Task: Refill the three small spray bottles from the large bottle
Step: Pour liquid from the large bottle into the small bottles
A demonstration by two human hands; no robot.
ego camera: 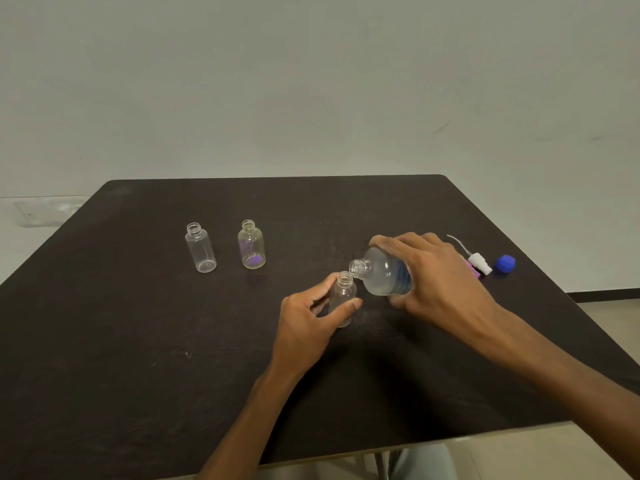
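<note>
My right hand [438,275] grips the large clear bottle [382,275], tipped on its side with its open mouth just above and to the right of a small bottle's neck. My left hand [308,320] holds that small clear bottle [343,299] upright on the dark table [138,341]. Two more small open bottles stand at the back left: a plain clear one [201,247] and one with a purple patch inside [251,244]. Whether liquid is flowing I cannot make out.
A white spray pump with a thin tube [479,261] and a purple piece lie behind my right hand. A blue cap [505,263] lies beside them near the table's right edge. A pale wall stands behind the table.
</note>
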